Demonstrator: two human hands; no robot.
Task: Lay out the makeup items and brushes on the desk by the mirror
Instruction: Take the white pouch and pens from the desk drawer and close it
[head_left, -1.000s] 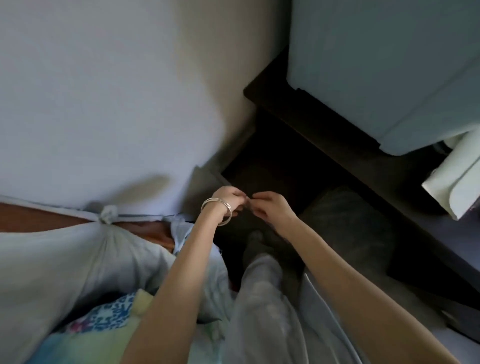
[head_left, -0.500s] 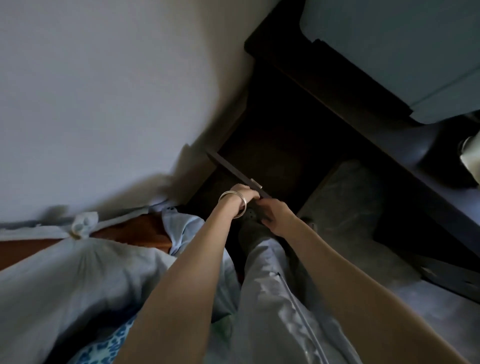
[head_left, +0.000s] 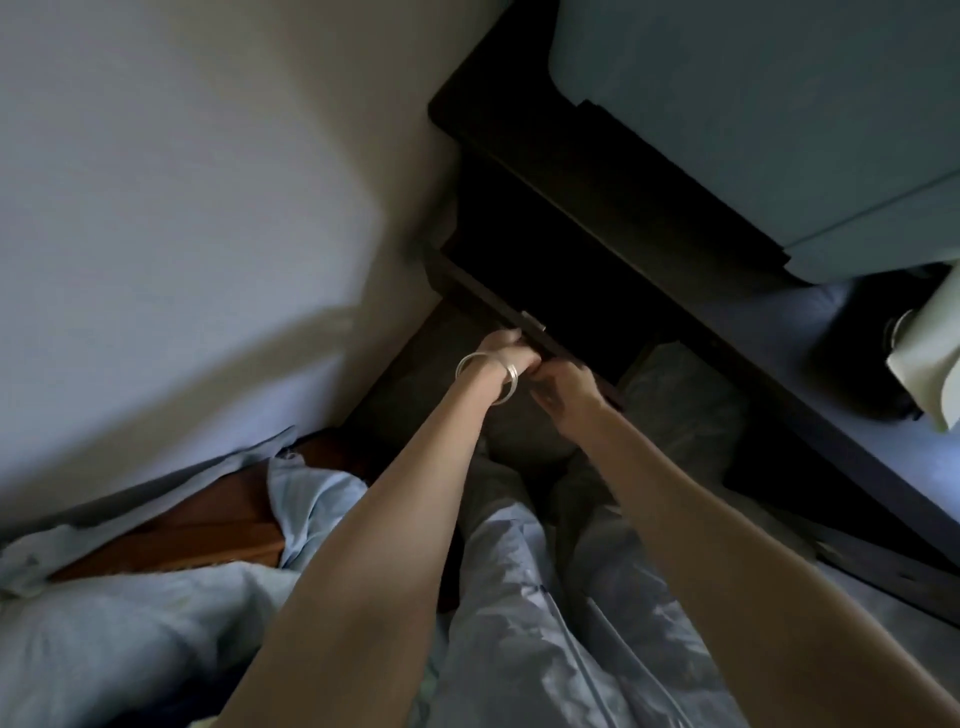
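Drawer (head_left: 488, 306) interior lost in darkness

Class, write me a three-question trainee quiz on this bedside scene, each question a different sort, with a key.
1. True or false: both hands are at the front edge of the dark drawer.
2. Which wrist wears the bangles? A) left B) right C) neither
3. Fill in: the pale wall lies to the person's ____ of the drawer.

Key: 1 true, the left hand and right hand meet at that edge; 2 A; 3 left.
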